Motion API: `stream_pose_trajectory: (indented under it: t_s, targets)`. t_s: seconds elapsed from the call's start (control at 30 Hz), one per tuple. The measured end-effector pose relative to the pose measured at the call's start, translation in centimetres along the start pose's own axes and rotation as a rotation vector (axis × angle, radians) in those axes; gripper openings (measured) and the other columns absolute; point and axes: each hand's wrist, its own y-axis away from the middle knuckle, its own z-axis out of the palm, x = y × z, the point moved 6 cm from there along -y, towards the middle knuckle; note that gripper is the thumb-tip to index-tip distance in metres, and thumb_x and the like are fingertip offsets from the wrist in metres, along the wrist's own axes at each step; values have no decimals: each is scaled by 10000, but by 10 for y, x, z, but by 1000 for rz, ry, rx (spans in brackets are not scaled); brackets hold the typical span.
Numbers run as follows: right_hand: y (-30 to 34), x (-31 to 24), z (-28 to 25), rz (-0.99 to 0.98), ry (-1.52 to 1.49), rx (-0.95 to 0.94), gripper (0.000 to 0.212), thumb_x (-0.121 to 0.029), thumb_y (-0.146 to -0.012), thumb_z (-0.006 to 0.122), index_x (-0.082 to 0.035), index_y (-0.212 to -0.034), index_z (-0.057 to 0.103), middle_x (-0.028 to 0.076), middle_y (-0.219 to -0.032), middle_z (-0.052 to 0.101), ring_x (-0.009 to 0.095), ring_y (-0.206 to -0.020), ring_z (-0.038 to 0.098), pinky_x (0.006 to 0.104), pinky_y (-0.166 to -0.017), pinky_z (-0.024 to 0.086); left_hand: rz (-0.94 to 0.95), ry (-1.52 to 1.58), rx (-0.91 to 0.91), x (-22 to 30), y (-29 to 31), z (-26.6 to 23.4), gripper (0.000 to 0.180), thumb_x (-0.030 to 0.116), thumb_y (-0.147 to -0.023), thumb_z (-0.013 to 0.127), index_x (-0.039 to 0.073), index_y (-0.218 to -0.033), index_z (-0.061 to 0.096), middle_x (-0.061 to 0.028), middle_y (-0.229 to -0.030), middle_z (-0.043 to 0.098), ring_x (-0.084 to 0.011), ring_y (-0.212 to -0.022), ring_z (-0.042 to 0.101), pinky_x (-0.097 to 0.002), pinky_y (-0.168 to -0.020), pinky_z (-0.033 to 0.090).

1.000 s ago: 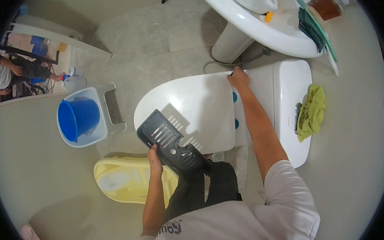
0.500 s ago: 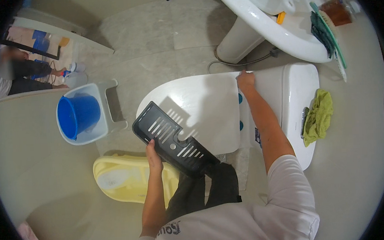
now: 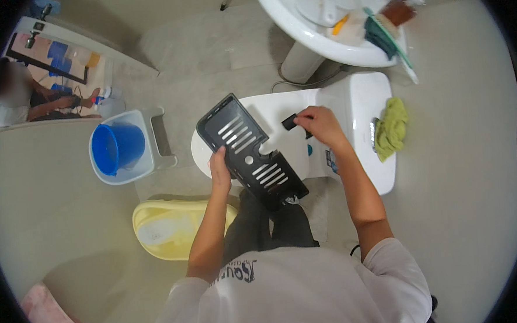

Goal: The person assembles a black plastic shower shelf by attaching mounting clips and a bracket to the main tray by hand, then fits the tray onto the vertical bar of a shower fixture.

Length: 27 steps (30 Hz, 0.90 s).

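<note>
right hand (image 3: pixel 320 125) pinches black piece (image 3: pixel 290 122), perhaps plastic

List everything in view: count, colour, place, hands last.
Slotted panel: one, dark grey, centre
Small piece: one, black, centre
Toilet: one, white, centre
Cloth: one, green, on the toilet
Sink: one, white, top right
Bottle: one, amber, on the sink
Small item: one, orange, on the sink
Slim item: one, green, sink's edge
Stool: one, pale blue, left
Bucket: one, blue, on the stool
Tub: one, yellow, lower left
Fabric: one, pink, bottom left
Other person: one, white top, far left
Left hand: one, bare, on the panel
Right hand: one, bare, pinching the piece
</note>
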Motion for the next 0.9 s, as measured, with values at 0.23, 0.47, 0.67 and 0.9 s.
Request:
stream_pose_trajectory:
  t_s: [0.23, 0.47, 0.67, 0.9]
  targets:
    - [131, -128, -38, -299, 174, 352, 146, -149, -745, 629, -12, -794, 629, 89, -826, 576, 244, -734, 578, 298, -651, 448, 410, 54, -250, 149, 56, 76, 404, 237, -880, 385, -71, -1121, 485, -135, -1062, 560, -189, -966, 513, -282, -860, 380]
    - [206, -183, -57, -367, 147, 584, 167, -115, -754, 614, 8, -864, 636, 109, -918, 615, 254, -807, 594, 290, -723, 456, 593, 116, -424, 233, 103, 100, 381, 214, -892, 385, -73, -1125, 479, -135, -1082, 557, -192, -979, 513, -285, -869, 379]
    - [227, -184, -72, -258, -85, 441, 228, -131, -761, 586, 15, -930, 629, 136, -940, 626, 265, -829, 603, 300, -753, 457, 622, 168, -538, 257, 126, 109, 377, 222, -893, 377, -67, -1097, 503, -135, -1060, 569, -189, -971, 518, -285, -867, 381]
    - [253, -193, -73, -145, -207, 261, 269, -128, -787, 588, 24, -1008, 606, 119, -935, 633, 177, -840, 585, 264, -768, 442, 699, 142, -562, 270, 146, 113, 377, 212, -890, 358, -70, -1091, 506, -141, -1055, 578, -199, -971, 527, -291, -866, 383]
